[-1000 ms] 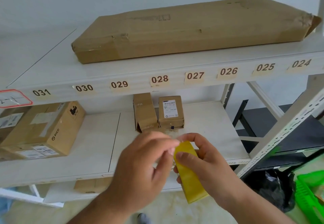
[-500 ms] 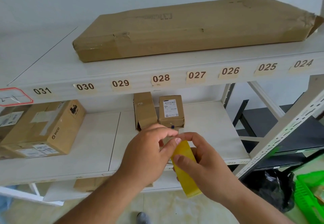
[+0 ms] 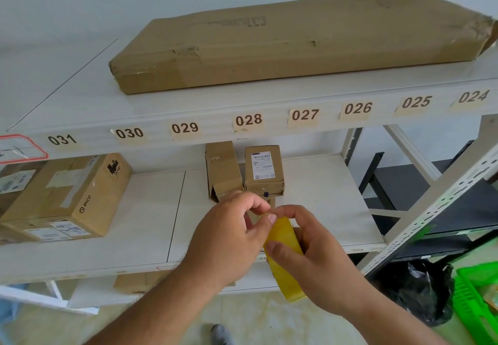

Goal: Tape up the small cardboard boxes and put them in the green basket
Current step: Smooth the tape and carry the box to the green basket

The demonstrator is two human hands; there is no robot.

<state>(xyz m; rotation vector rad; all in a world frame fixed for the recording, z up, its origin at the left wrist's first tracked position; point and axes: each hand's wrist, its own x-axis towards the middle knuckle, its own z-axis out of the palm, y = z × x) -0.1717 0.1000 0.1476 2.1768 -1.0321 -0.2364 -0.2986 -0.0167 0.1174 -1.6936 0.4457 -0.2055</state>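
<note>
My right hand [image 3: 320, 258] grips a yellow roll of tape [image 3: 283, 239] edge-on in front of the middle shelf. My left hand [image 3: 229, 234] pinches at the roll's top edge with thumb and forefinger. Behind my hands two small cardboard boxes stand side by side on the shelf: a plain one [image 3: 222, 169] with an open front flap and a labelled one [image 3: 264, 169] to its right. A corner of the green basket [image 3: 474, 293] shows on the floor at the lower right.
A long flat carton [image 3: 283, 42] lies on the top shelf [image 3: 80, 102]. A larger PICO box [image 3: 72, 196] sits at the left of the middle shelf [image 3: 151, 215]. A black bag [image 3: 420, 288] lies beside the basket, behind the rack's slanted white post [image 3: 442, 207].
Both hands with the tape roll have drifted slightly up and toward the shelf. My left fingers have closed onto the roll's top edge.
</note>
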